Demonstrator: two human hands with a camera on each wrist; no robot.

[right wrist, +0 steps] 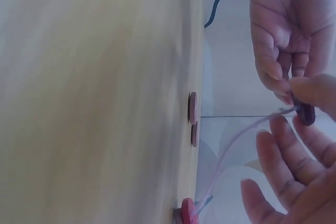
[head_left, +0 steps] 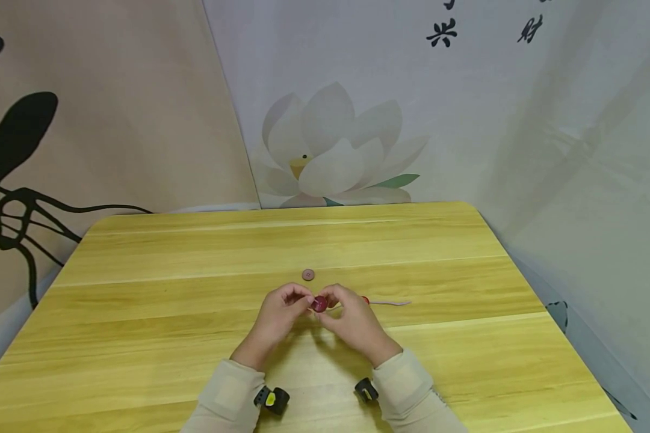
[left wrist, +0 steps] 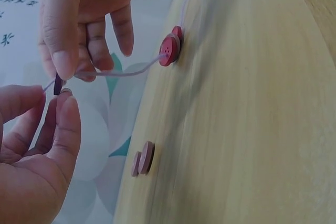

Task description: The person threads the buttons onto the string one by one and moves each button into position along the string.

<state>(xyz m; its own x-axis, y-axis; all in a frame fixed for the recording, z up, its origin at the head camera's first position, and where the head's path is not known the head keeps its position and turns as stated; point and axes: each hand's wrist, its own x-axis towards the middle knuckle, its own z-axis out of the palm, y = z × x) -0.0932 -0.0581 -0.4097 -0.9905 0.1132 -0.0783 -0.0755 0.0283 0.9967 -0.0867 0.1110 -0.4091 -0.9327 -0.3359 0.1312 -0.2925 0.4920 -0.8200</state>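
Note:
Between my two hands is a dark red button (head_left: 319, 304) with a pale string (left wrist: 126, 73) through it. My right hand (head_left: 352, 319) pinches this button, its thumb over the face in the right wrist view. My left hand (head_left: 281, 313) pinches the short end of string that comes out on the other side, with fingertips right at the button's edge. From the button the string runs to red buttons (left wrist: 169, 50) threaded on it and lying on the table. Past them its tail (head_left: 392, 303) extends to the right.
Beyond my hands, brownish-pink buttons (left wrist: 147, 157) lie on the wooden table (head_left: 157, 325), one of them (head_left: 308, 275) showing in the head view. Printed cloth (head_left: 336, 54) hangs behind the table. Each wrist wears a small black camera (head_left: 273, 399).

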